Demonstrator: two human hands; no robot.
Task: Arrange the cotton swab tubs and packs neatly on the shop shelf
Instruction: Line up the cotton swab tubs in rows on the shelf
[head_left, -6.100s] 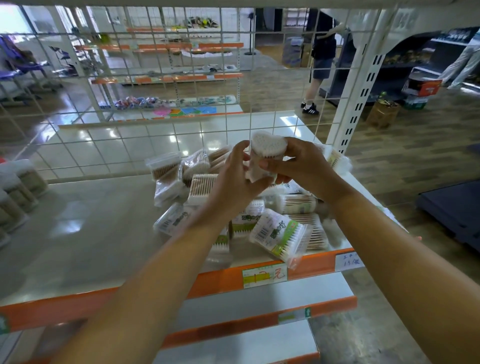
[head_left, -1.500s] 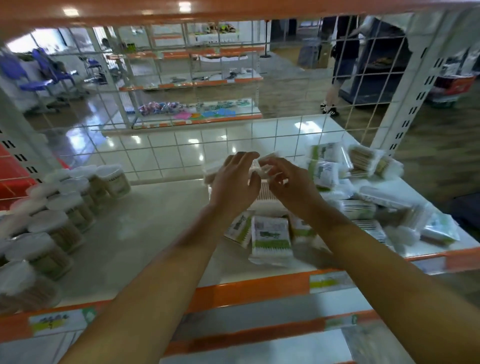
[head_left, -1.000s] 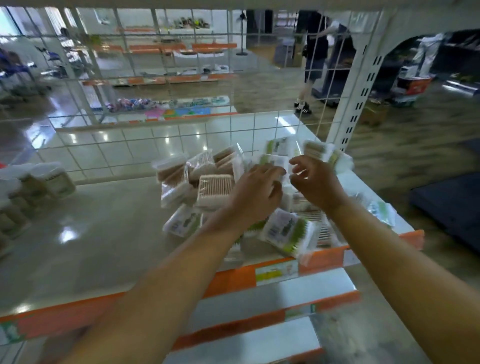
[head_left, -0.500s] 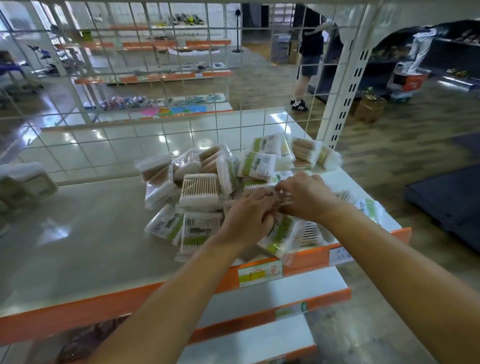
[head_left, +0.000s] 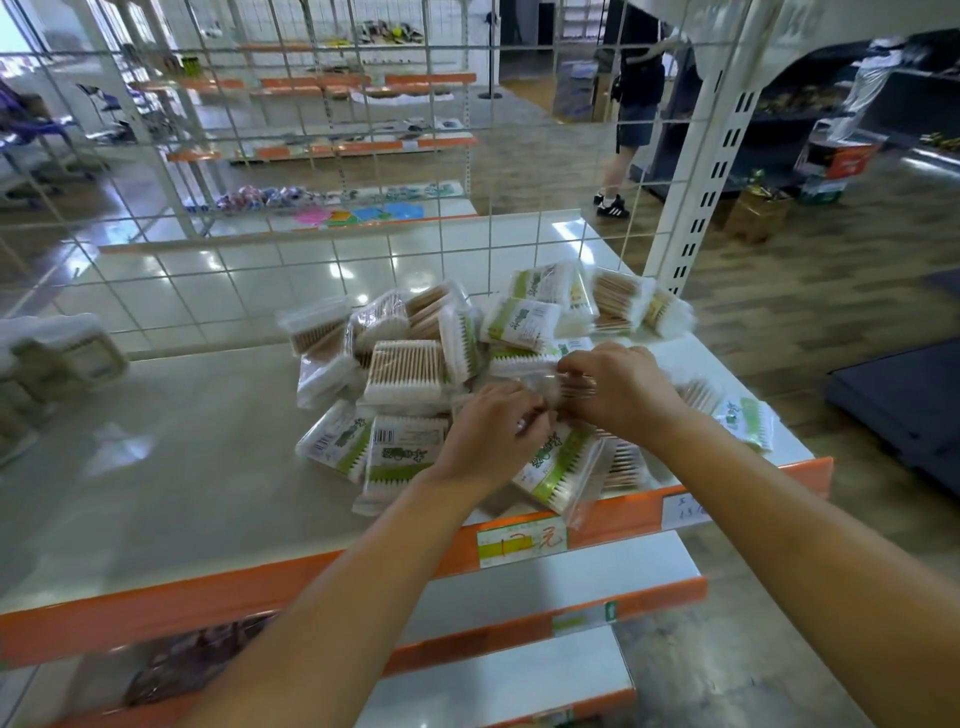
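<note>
Shop shelf (head_left: 156, 467) | my left hand (head_left: 493, 436) and right hand (head_left: 618, 389) pinch one swab pack (head_left: 558, 384) atop the jumbled pile, to square it.

One head-worn camera looks forward and down, close above the orange-edged white metal shop shelf (head_left: 156, 519).

Both hands, earlier raised holding a heart-shaped tub, are now down on the pile of packs (head_left: 457, 395): left hand (head_left: 493, 436) and right hand (head_left: 618, 389) pinch one pack (head_left: 558, 384).
</note>
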